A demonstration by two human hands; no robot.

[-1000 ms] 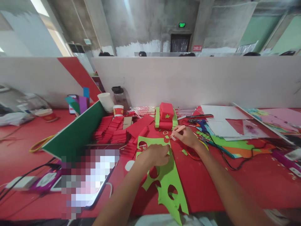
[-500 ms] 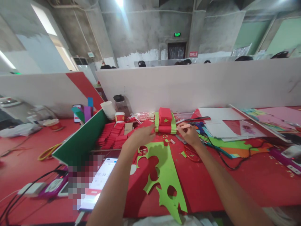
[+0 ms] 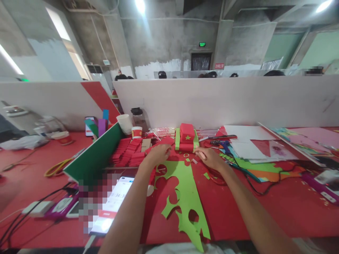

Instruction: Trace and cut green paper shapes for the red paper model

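A red box-shaped paper model [image 3: 186, 133] with a yellow-green star and green side strips stands in front of the white partition. Just left of it, my left hand [image 3: 159, 154] is closed, its fingertips pinched together; whatever they may hold is hidden. At the model's lower right corner, my right hand [image 3: 209, 157] is curled around a small pale pink stick-like thing [image 3: 202, 155], with fingertips close to the green strip. Between my forearms lies a yellow-green sheet [image 3: 188, 187] with rounded cut-outs. Small scraps and a pale short piece [image 3: 194, 161] lie between the hands.
Red folded pieces [image 3: 127, 151] are stacked at left beside a green board [image 3: 92, 155]. A lit phone [image 3: 112, 204] lies near my left forearm. Cups and a bottle [image 3: 139, 118] stand behind. Papers [image 3: 249, 150], tools and a black cable [image 3: 261, 192] lie at right.
My left hand has drawn back a little to the left, away from the model. My right hand has turned and shifted slightly down and left. The view has tilted slightly.
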